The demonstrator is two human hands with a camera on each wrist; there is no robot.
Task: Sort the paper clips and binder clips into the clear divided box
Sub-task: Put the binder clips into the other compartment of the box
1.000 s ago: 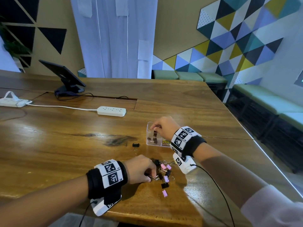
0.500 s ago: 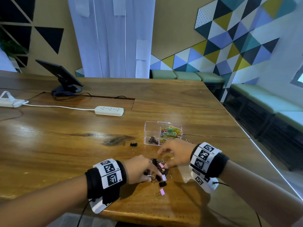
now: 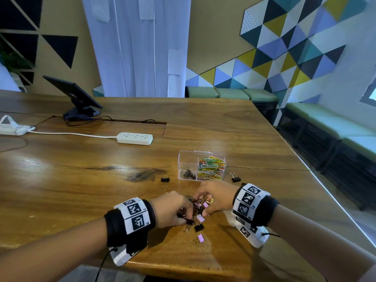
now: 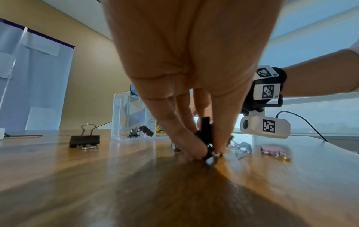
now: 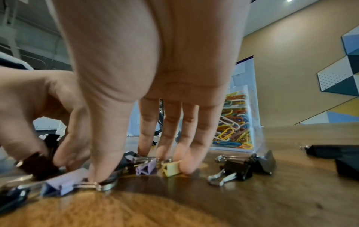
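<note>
The clear divided box [image 3: 188, 159] stands on the wooden table, with coloured paper clips [image 3: 211, 166] in its right compartment and a few black binder clips [image 3: 189, 175] in its left. In front of it lies a pile of binder clips [image 3: 199, 208] in black, pink and yellow. My left hand [image 3: 175, 208] is at the pile's left and pinches a black binder clip [image 4: 207, 133] between thumb and fingers. My right hand [image 3: 213, 197] reaches down onto the pile, its fingertips [image 5: 186, 165] touching a yellow clip [image 5: 172, 168] and a purple clip [image 5: 146, 168].
Stray black binder clips lie left [image 3: 165, 179] and right [image 3: 235, 178] of the box; a pink clip [image 3: 200, 238] lies nearer me. A white power strip [image 3: 134, 138] and a tablet on a stand [image 3: 75, 96] sit farther back. The table edge runs along the right.
My right hand has left the box and come back down to the pile beside my left hand. The left hand has stayed at the pile.
</note>
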